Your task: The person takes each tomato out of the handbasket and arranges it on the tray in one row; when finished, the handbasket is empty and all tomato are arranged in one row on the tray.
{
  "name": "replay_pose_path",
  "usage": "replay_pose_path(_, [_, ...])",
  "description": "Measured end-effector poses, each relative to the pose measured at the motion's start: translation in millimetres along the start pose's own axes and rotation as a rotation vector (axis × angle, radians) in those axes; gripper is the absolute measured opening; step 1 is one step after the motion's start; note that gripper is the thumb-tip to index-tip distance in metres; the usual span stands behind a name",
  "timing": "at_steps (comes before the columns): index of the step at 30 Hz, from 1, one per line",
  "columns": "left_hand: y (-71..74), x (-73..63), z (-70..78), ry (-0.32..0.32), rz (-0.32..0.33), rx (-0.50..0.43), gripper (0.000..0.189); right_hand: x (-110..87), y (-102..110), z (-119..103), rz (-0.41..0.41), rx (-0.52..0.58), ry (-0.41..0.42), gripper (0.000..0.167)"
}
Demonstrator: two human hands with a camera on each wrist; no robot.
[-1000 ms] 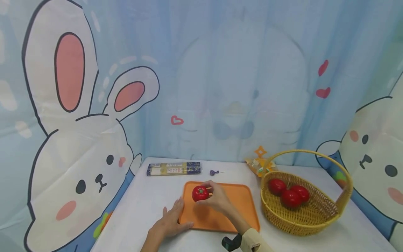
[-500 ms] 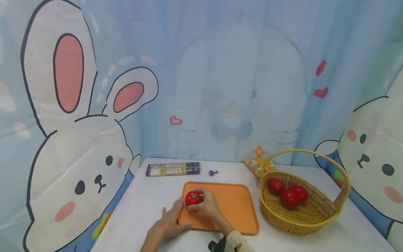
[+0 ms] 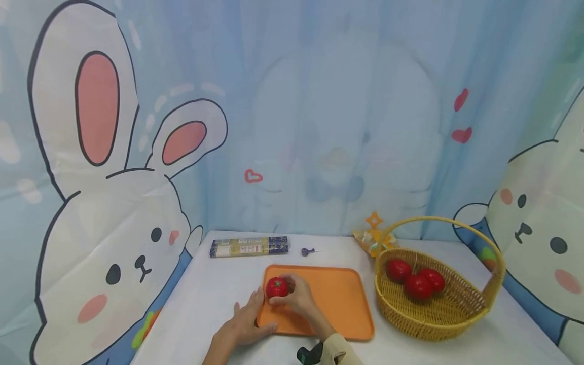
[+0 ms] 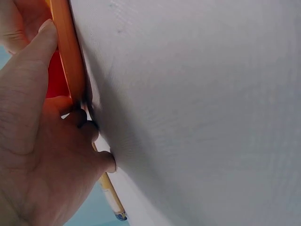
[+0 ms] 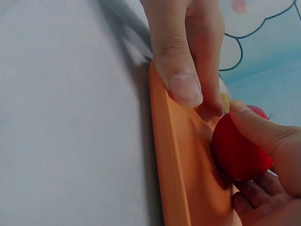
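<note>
A red tomato (image 3: 276, 287) with a green top sits at the left part of an orange tray (image 3: 339, 304). My right hand (image 3: 295, 296) holds it from the right, thumb on the near side. In the right wrist view the tomato (image 5: 241, 148) rests low over the tray floor between thumb and fingers. At the tray's near left corner lies my left hand (image 3: 244, 324), its fingers stretched along the left edge. Its thumb rests on the near rim. From the left wrist camera, the left hand (image 4: 51, 155) touches the tray's outer wall (image 4: 70, 56), fingertips down at the white cloth.
Right of the tray stands a yellow woven basket (image 3: 410, 324) with a tall handle and three red fruits (image 3: 418, 287). Along the back lie a flat packet (image 3: 249, 247), a small purple item with a thin spike (image 3: 307, 252) and a shiny orange-and-gold packet (image 3: 371, 241).
My right hand has moved left and slightly nearer with the tomato, lowering it toward the tray's left side. During the last half second it barely shifts. The left hand stays at the corner.
</note>
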State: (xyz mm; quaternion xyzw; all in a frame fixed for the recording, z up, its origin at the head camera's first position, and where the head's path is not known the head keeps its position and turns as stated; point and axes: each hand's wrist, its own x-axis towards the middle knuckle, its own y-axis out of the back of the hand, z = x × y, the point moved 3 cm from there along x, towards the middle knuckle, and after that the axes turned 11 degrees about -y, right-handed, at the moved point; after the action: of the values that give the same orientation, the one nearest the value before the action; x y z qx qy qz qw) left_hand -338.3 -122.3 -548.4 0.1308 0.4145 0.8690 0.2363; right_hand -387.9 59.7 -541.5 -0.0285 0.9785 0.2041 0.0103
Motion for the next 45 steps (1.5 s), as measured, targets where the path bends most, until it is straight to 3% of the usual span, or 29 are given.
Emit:
replay_pose_path(15, [-9.3, 2.6, -3.8, 0.025, -0.046, -0.004, 0.102, -3.1, 1.2, 8.3, -0.029, 0.005, -0.043, 0.078])
replay_pose_path(23, [-10.8, 6.0, -2.6, 0.023, -0.048, -0.004, 0.103, -14.6, 34.5, -10.2, -0.052, -0.048, 0.016, 0.083])
replay_pose_path(27, [-11.4, 6.0, -3.0, 0.04, -0.046, -0.005, 0.102, -27.4, 66.0, -34.4, -0.079, -0.1, 0.154, 0.083])
replay_pose_path(33, [-9.6, 6.0, -1.2, 0.036, -0.041, -0.016, 0.101, -59.3, 132.8, -72.8, -0.255, -0.211, 0.433, 0.063])
replay_pose_path(40, [-6.2, 4.1, 2.7, 0.002, -0.031, -0.011, 0.103, -80.1, 228.5, -82.0, -0.416, -0.382, 0.414, 0.047])
replay_pose_path(45, [-4.5, 4.5, 5.0, -0.004, -0.03, -0.023, 0.103, -69.0, 282.1, -53.4, -0.477, -0.312, 0.339, 0.044])
